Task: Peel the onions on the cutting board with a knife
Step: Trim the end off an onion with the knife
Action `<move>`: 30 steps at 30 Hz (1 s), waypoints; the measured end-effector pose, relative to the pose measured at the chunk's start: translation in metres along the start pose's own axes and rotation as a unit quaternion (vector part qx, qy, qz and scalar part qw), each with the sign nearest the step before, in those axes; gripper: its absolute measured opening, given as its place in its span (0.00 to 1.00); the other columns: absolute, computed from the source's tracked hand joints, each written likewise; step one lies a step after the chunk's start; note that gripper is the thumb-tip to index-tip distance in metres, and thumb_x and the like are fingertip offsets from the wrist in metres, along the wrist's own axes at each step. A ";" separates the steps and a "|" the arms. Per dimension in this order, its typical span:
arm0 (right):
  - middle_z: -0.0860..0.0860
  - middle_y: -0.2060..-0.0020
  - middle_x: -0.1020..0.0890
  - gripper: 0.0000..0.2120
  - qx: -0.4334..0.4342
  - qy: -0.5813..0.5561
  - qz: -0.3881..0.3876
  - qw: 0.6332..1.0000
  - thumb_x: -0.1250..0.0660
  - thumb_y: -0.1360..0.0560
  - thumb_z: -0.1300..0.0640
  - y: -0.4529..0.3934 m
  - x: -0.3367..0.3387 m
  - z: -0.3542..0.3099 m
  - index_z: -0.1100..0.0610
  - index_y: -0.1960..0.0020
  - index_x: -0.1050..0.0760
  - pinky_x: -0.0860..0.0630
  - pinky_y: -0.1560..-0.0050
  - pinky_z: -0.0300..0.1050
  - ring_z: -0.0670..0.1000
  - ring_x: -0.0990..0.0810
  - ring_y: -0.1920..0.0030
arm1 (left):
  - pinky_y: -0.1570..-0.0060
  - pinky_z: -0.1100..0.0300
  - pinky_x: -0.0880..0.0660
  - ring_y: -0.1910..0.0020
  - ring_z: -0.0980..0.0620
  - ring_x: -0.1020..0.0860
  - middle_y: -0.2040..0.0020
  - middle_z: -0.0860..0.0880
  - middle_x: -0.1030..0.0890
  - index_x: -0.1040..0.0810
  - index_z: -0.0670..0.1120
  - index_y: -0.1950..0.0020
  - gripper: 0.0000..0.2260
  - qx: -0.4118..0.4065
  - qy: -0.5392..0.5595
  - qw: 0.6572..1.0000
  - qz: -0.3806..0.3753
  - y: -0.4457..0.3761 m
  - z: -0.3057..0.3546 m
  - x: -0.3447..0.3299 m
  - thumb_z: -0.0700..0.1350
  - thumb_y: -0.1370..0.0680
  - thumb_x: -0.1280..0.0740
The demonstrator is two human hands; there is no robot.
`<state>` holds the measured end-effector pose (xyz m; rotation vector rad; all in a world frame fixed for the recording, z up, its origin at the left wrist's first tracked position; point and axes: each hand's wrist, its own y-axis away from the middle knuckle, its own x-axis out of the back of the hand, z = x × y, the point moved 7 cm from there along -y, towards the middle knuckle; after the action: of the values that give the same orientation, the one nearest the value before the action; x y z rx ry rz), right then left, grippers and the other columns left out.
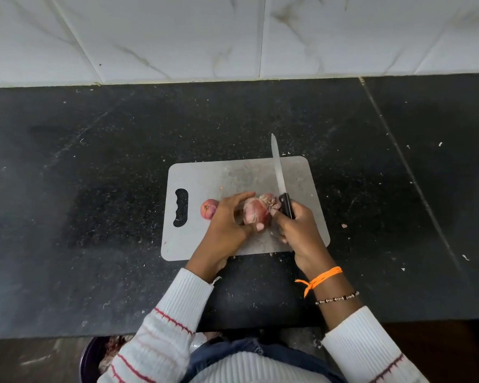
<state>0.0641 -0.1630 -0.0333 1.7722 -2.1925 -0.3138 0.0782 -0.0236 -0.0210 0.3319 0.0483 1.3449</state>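
On the grey plastic cutting board (233, 175) lying on the black speckled stone counter (94, 161), our left hand (227, 222) cups the red onion with loose papery skin (256, 212). Our right hand (296, 228) grips the black-handled steel knife (280, 178) just beside it, pinching skin. A second small red onion (209, 208) sits left of our left hand.

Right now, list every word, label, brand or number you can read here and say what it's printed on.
None. No lettering shows on the knife, the cutting board, the onions, the counter or the wall tiles.
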 end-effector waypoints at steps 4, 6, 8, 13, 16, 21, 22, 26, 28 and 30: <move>0.46 0.75 0.27 0.07 -0.006 -0.017 0.001 1.000 0.39 0.22 0.64 -0.009 -0.003 -0.004 0.57 0.52 0.22 0.34 0.75 0.40 0.43 0.34 0.78 | 0.42 0.62 0.26 0.43 0.53 0.25 0.44 0.50 0.24 0.29 0.52 0.44 0.25 -0.062 -0.050 0.997 0.017 -0.007 0.005 -0.003 0.31 0.32 0.28; 0.44 0.75 0.25 0.10 -0.011 -0.023 0.001 1.000 0.40 0.23 0.66 -0.013 -0.003 -0.009 0.55 0.54 0.21 0.36 0.77 0.38 0.42 0.33 0.79 | 0.42 0.59 0.27 0.43 0.52 0.26 0.44 0.49 0.26 0.30 0.51 0.44 0.25 -0.100 -0.103 0.988 0.057 -0.009 0.006 -0.005 0.31 0.34 0.27; 0.49 0.68 0.22 0.11 -0.016 -0.024 0.014 0.999 0.40 0.23 0.65 -0.017 -0.002 -0.013 0.55 0.53 0.21 0.37 0.79 0.36 0.41 0.33 0.78 | 0.42 0.68 0.31 0.46 0.55 0.29 0.45 0.49 0.29 0.30 0.48 0.43 0.27 -0.132 -0.136 0.977 0.095 -0.007 0.009 -0.007 0.29 0.36 0.27; 0.53 0.66 0.27 0.13 -0.032 -0.039 0.054 0.997 0.43 0.19 0.52 -0.011 0.006 -0.007 0.55 0.57 0.25 0.39 0.79 0.36 0.45 0.35 0.75 | 0.44 0.80 0.39 0.47 0.67 0.33 0.44 0.50 0.32 0.26 0.41 0.40 0.26 -0.179 -0.172 0.960 0.130 -0.002 0.014 -0.003 0.32 0.37 0.24; 0.49 0.71 0.29 0.19 0.008 0.048 0.054 0.997 0.47 0.18 0.49 0.002 0.010 -0.008 0.54 0.64 0.28 0.40 0.71 0.40 0.46 0.35 0.73 | 0.39 0.71 0.33 0.42 0.61 0.28 0.40 0.48 0.27 0.25 0.44 0.39 0.20 -0.161 -0.129 0.974 0.094 -0.004 0.012 0.000 0.33 0.30 0.28; 0.48 0.73 0.31 0.19 0.010 0.126 0.011 0.992 0.48 0.18 0.51 0.029 0.003 -0.007 0.54 0.66 0.32 0.39 0.71 0.40 0.46 0.35 0.73 | 0.47 0.68 0.26 0.47 0.59 0.21 0.44 0.54 0.22 0.25 0.48 0.44 0.16 -0.121 -0.046 0.990 0.064 0.001 0.009 -0.009 0.32 0.27 0.31; 0.48 0.73 0.32 0.19 -0.006 0.112 -0.001 0.994 0.48 0.18 0.51 0.032 0.001 -0.005 0.54 0.65 0.32 0.40 0.72 0.39 0.45 0.36 0.73 | 0.48 0.71 0.27 0.46 0.60 0.22 0.42 0.54 0.23 0.25 0.48 0.45 0.15 -0.119 -0.043 0.989 0.072 0.001 0.010 -0.010 0.33 0.27 0.31; 0.50 0.71 0.31 0.18 -0.014 0.153 -0.008 0.988 0.48 0.18 0.51 0.037 0.006 -0.008 0.56 0.64 0.33 0.39 0.70 0.40 0.46 0.35 0.71 | 0.47 0.72 0.28 0.47 0.63 0.23 0.41 0.53 0.23 0.26 0.49 0.46 0.14 -0.117 -0.052 0.989 0.077 -0.001 0.015 -0.011 0.34 0.27 0.30; 0.51 0.69 0.29 0.18 0.006 0.190 0.010 0.982 0.48 0.18 0.52 0.038 0.014 -0.014 0.57 0.64 0.32 0.36 0.67 0.43 0.48 0.31 0.68 | 0.47 0.72 0.28 0.47 0.64 0.24 0.45 0.58 0.24 0.28 0.49 0.43 0.17 -0.099 -0.044 0.993 0.047 -0.002 0.014 -0.014 0.34 0.27 0.30; 0.51 0.68 0.28 0.18 0.015 0.210 0.008 0.978 0.48 0.18 0.53 0.041 0.018 -0.017 0.58 0.64 0.32 0.34 0.64 0.43 0.48 0.30 0.66 | 0.46 0.71 0.28 0.45 0.62 0.24 0.44 0.61 0.26 0.30 0.48 0.40 0.20 -0.084 -0.035 0.995 0.036 -0.001 0.012 -0.014 0.35 0.28 0.29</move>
<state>0.0293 -0.1712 -0.0012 1.6536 -1.9147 0.0935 0.0784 -0.0398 -0.0117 0.2390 -0.1353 1.3970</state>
